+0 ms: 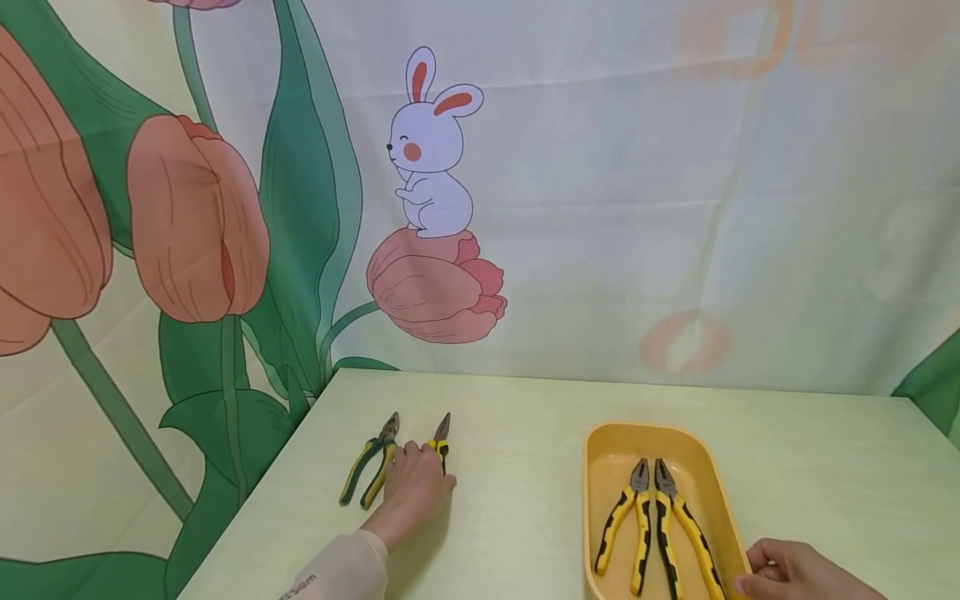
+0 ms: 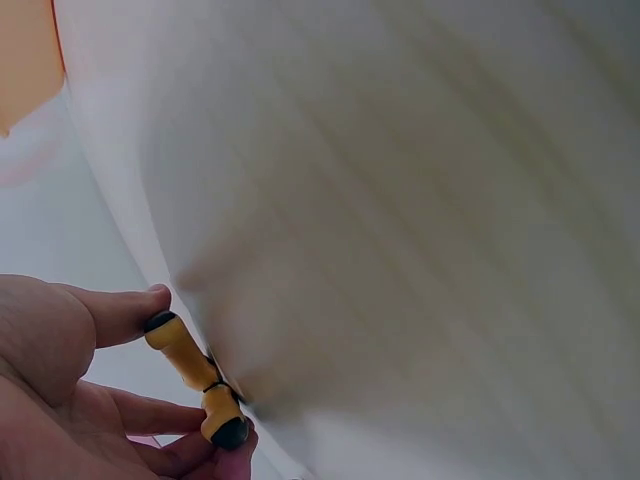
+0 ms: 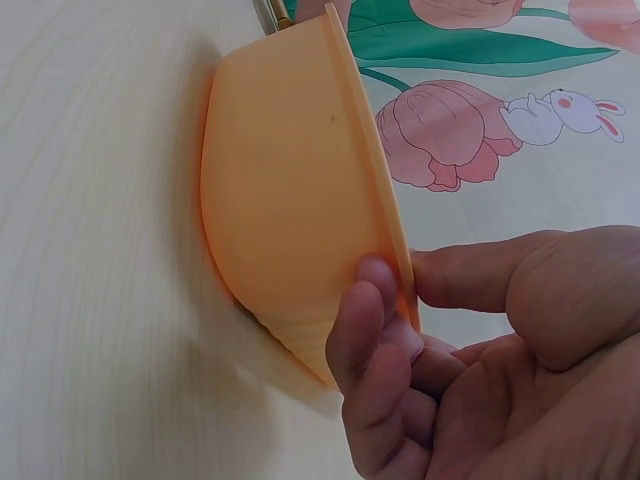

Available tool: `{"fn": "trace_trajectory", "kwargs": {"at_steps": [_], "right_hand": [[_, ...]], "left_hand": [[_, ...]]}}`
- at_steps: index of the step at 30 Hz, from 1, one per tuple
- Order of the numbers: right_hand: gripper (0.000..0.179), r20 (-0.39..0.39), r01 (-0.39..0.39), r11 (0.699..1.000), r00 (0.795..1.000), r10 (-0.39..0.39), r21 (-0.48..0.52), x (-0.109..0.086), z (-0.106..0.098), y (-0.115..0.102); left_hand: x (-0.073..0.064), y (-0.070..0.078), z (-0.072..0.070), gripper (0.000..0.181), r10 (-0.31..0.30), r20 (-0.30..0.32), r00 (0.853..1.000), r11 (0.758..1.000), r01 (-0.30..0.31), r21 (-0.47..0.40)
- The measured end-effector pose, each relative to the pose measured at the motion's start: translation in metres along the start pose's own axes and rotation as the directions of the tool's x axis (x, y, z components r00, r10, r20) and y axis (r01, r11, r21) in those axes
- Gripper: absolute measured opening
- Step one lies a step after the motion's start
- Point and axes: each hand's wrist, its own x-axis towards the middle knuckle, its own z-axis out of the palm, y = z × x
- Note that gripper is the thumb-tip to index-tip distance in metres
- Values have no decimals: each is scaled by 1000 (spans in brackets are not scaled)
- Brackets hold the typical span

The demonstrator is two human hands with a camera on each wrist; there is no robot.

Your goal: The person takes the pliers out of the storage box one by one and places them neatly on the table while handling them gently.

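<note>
On the left side of the table, my left hand [image 1: 420,483] grips a pair of pointed-nose pliers [image 1: 442,432] by its yellow and black handles. The left wrist view shows the handle ends [image 2: 182,352] between thumb and fingers, close over the tabletop. Just left of that hand lie pliers with green and yellow handles [image 1: 389,428], their handles spread. My right hand [image 1: 802,571] pinches the right rim of a yellow tray [image 1: 587,500], thumb on one side and fingers on the other in the right wrist view. Two yellow and black pliers [image 1: 642,533] lie side by side inside the tray.
The pale wood-look table [image 1: 517,467] reaches back to a hanging cloth [image 1: 600,208] printed with tulips and a rabbit. The table's left edge slants beside the green-handled pliers. Bare tabletop lies between the left hand and the tray.
</note>
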Motion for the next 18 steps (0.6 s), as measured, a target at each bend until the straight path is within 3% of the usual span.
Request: {"fn": "trace_trajectory", "kwargs": {"at_steps": [18], "right_hand": [[16,-23,-32,999,999,32,8,-4,4,-6]], "left_hand": [[-3,1,-2,47,4,-1,1000,1000,-4,9]]}}
